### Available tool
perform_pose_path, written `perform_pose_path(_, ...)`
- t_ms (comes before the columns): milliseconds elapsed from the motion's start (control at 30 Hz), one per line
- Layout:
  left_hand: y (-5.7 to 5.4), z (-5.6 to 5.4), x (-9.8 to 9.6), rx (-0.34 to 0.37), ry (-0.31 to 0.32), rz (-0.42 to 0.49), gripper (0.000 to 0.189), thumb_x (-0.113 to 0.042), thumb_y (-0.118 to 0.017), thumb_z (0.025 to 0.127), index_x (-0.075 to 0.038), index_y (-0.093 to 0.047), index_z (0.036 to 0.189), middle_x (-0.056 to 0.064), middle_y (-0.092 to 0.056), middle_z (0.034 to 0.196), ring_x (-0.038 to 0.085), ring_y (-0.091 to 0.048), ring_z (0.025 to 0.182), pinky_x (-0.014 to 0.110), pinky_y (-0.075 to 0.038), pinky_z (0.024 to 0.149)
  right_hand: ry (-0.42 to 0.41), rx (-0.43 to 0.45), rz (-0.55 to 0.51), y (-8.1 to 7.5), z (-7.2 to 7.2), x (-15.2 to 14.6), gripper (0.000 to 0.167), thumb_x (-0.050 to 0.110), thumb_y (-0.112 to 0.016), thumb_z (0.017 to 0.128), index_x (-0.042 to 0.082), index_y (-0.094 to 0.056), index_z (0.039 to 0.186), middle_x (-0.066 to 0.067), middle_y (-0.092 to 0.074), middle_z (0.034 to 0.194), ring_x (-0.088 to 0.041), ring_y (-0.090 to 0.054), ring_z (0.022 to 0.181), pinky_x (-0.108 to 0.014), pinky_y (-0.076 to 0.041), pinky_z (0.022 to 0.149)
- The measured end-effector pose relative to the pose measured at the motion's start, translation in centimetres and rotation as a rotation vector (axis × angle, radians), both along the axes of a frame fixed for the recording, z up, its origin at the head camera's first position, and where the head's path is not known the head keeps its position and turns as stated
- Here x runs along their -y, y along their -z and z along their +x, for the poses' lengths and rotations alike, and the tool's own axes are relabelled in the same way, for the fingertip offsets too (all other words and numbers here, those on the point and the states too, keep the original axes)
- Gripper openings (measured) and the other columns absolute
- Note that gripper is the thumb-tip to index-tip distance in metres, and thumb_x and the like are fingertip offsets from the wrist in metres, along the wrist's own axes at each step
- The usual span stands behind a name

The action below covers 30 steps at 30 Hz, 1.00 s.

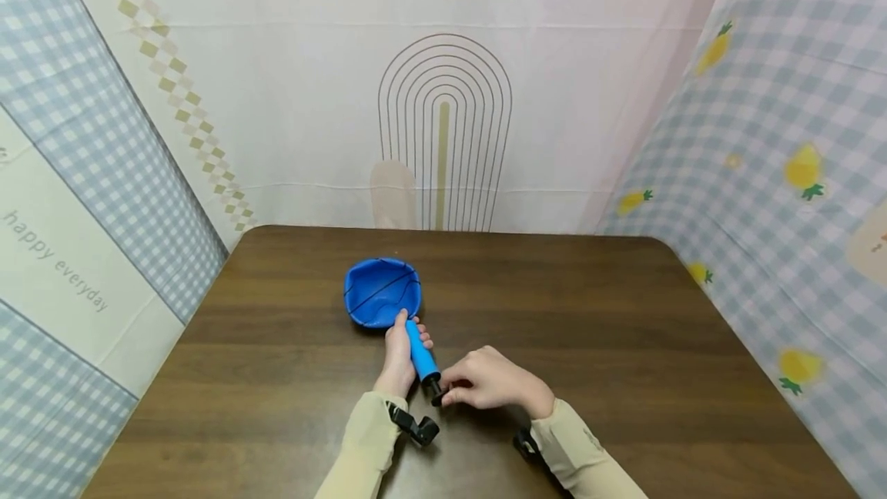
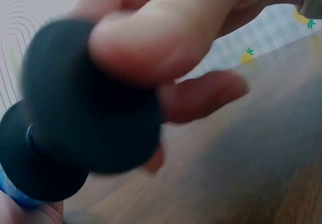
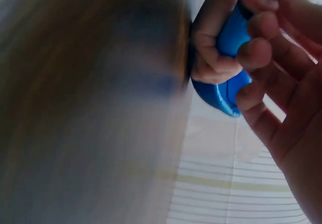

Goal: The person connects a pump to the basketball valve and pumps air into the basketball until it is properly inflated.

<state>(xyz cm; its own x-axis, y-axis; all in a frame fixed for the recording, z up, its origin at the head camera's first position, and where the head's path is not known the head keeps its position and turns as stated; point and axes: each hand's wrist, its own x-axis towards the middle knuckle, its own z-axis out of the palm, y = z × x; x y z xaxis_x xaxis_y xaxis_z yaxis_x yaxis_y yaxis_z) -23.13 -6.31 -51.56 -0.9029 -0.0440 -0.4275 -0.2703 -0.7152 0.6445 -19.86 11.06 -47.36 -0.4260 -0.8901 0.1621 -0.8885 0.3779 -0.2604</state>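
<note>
At the left of my head view sits the blue ball [image 1: 377, 295], a soft, caved-in basketball with black seams, its upper side sunk into a bowl shape. That hollow is the nearest thing to a container here; I see only the ball's own blue skin and seams in it. It lies on the wooden table [image 1: 589, 322], left of centre, just beyond the hands.

Next along, the left hand [image 1: 398, 349] is wrapped round the light-blue barrel of the hand pump [image 1: 421, 353], whose far end points at the ball's near rim. The fingers hide the joint, so I cannot tell whether a needle is seated. I'd steady the barrel there, in line with the valve, since a sideways lean could bend a needle or pull it out.

Then comes the black pump handle [image 1: 436, 395], a little out from the barrel's black collar. The right hand [image 1: 488, 380] pinches it, thumb on the near side, fingers curled behind. To my judgement this is a pumping stroke: I'd pull straight back along the barrel, then push evenly, letting only the right hand travel.
</note>
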Motion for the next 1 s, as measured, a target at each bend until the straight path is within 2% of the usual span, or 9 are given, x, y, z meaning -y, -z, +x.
perform_pose_path(133, -0.1, 0.1, 0.0, 0.002, 0.013, 0.018, 0.029, -0.033, -0.035, 0.105, -0.007, -0.042, 0.093, -0.002, -0.042, 0.066, 0.006, -0.038, 0.051, 0.015, -0.036, 0.047, 0.038, -0.015, -0.017, 0.0, 0.6, 0.5, 0.02, 0.034, -0.064, 0.092, 0.026, -0.06, 0.074, 0.017, -0.046, 0.057, 0.013, -0.034, 0.052, -0.006, -0.02, 0.048)
perform_pose_path(400, -0.5, -0.1, 0.3, 0.013, 0.007, 0.042, 0.029, -0.032, -0.036, 0.104, -0.007, -0.043, 0.091, -0.003, -0.044, 0.065, 0.006, -0.038, 0.05, 0.016, -0.036, 0.047, 0.076, -0.06, -0.082, -1.1, 3.1, 0.3, 0.028, 0.028, -0.064, 0.093, 0.024, -0.054, 0.067, 0.018, -0.039, 0.055, 0.013, -0.027, 0.05, -0.006, -0.017, 0.048)
perform_pose_path(567, -0.3, -0.1, 0.3, 0.018, 0.015, 0.036, 0.028, -0.031, -0.034, 0.105, -0.007, -0.042, 0.091, -0.003, -0.043, 0.064, 0.006, -0.038, 0.05, 0.016, -0.036, 0.047, -0.006, -0.113, -0.112, -1.9, 5.4, -0.8, 0.037, 0.033, -0.066, 0.091, 0.024, -0.046, 0.061, 0.017, -0.032, 0.052, 0.013, -0.022, 0.051, -0.005, -0.015, 0.049)
perform_pose_path(733, -0.3, -0.2, 0.4, 0.018, 0.015, 0.036, 0.029, -0.031, -0.036, 0.104, -0.007, -0.043, 0.09, -0.003, -0.044, 0.064, 0.007, -0.038, 0.05, 0.016, -0.037, 0.047, -0.095, -0.13, -0.15, -2.6, 7.0, -2.0, 0.035, 0.038, -0.065, 0.091, 0.025, -0.049, 0.063, 0.018, -0.04, 0.053, 0.013, -0.026, 0.051, -0.002, -0.018, 0.052)
perform_pose_path(867, -0.3, -0.2, 0.4, 0.018, 0.015, 0.041, 0.029, -0.032, -0.036, 0.104, -0.008, -0.044, 0.09, -0.003, -0.044, 0.064, 0.007, -0.039, 0.051, 0.016, -0.037, 0.047, -0.111, -0.176, -0.149, -2.6, 6.8, -2.2, 0.03, 0.041, -0.064, 0.09, 0.028, -0.054, 0.065, 0.021, -0.049, 0.057, 0.012, -0.034, 0.051, -0.003, -0.017, 0.056)
perform_pose_path(1000, -0.2, -0.1, 0.4, 0.017, 0.015, 0.04, 0.029, -0.033, -0.036, 0.105, -0.008, -0.043, 0.091, -0.003, -0.043, 0.065, 0.006, -0.038, 0.052, 0.016, -0.037, 0.048, -0.083, -0.228, -0.113, -1.9, 5.2, -1.8, 0.028, 0.045, -0.064, 0.089, 0.03, -0.056, 0.066, 0.021, -0.05, 0.059, 0.01, -0.04, 0.052, -0.006, -0.019, 0.054)
